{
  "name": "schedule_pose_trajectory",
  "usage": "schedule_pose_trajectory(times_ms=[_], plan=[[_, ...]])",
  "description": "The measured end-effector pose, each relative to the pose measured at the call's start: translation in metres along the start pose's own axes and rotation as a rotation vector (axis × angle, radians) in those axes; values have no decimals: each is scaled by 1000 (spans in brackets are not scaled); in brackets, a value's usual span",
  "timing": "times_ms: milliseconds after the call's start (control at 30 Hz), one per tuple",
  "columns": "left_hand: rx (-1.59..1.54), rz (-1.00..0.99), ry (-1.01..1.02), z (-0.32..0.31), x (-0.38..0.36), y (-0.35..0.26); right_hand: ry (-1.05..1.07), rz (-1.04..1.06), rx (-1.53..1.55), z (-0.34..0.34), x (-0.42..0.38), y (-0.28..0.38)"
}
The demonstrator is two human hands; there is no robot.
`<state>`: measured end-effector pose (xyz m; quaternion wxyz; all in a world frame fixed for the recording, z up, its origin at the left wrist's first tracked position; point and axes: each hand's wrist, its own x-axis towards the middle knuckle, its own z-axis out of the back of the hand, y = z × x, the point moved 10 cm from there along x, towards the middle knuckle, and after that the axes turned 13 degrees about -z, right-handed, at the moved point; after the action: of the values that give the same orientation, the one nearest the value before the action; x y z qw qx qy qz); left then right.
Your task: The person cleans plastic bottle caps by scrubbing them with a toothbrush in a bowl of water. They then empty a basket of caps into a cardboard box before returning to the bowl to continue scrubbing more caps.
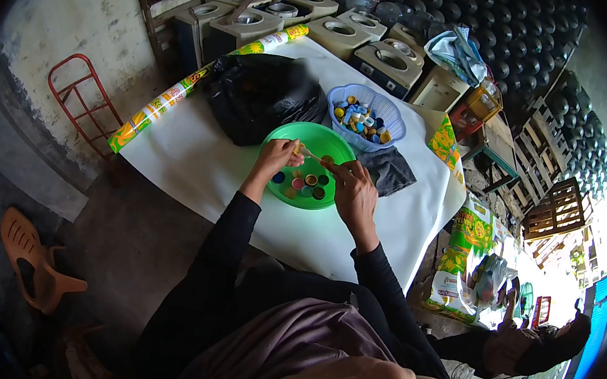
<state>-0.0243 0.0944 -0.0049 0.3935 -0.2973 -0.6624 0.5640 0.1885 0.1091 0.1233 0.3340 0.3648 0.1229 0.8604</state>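
Note:
Over a round green basin, my left hand is closed on a small yellowish bottle cap, pinched at the fingertips. My right hand grips a slim tool whose tip reaches to the cap; its exact kind is too small to make out. Several bottle caps in blue, pink, green and gold lie in the basin below both hands. Beyond it stands a blue-violet plastic basket, holding many more caps in mixed colours.
A black plastic bag lies left of the basin, a dark cloth to its right. White sheeting covers the table, with a printed roll along its left edge. Water dispensers stand behind. Another person is at right.

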Motion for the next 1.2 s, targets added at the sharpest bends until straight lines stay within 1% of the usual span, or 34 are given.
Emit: schedule_pose_trajectory(times_ms=[100, 233, 300, 400, 500, 533, 633, 667, 767, 800, 900, 933, 1000, 1100, 1167, 1200], plan=[[-19, 11, 56, -4, 1, 3, 60, 10, -55, -18, -7, -7], [-36, 19, 85, -4, 1, 5, -22, 16, -85, -14, -8, -7], [3, -10, 85, -5, 0, 3, 33, -3, -69, -20, -9, -12], [-52, -20, 103, -9, -2, -5, 68, -24, -46, -17, -6, -14], [89, -104, -7, 2, 4, 5, 87, -34, -49, -18, -6, -21], [132, -105, -10, 6, 8, 8, 92, -35, -54, -22, -5, -24], [216, -98, -30, 12, 10, 10, -1, 20, -136, -24, -1, -24], [221, -91, -43, 12, 9, 10, 23, 23, -203, -30, -1, -25], [273, -75, -57, 12, 9, 10, 131, 47, -126, -37, -1, -23], [296, -68, -61, 13, 9, 8, 93, 31, -119, -28, 1, -17], [167, -55, -20, 5, 7, 10, 2, 37, -72, -13, 2, -4], [162, -38, 11, 3, 7, 13, 7, 58, -93, -15, 0, -4], [153, -6, 76, 0, 7, 12, 51, 15, -53, -19, -1, -8], [39, 8, 60, -5, 1, 0, 79, -2, -61, -19, 3, -9], [262, -91, 57, 3, 7, 3, 133, -7, -56, -27, 0, -14], [374, -141, 56, 5, 9, 2, 91, -14, -82, -26, 1, -17]])
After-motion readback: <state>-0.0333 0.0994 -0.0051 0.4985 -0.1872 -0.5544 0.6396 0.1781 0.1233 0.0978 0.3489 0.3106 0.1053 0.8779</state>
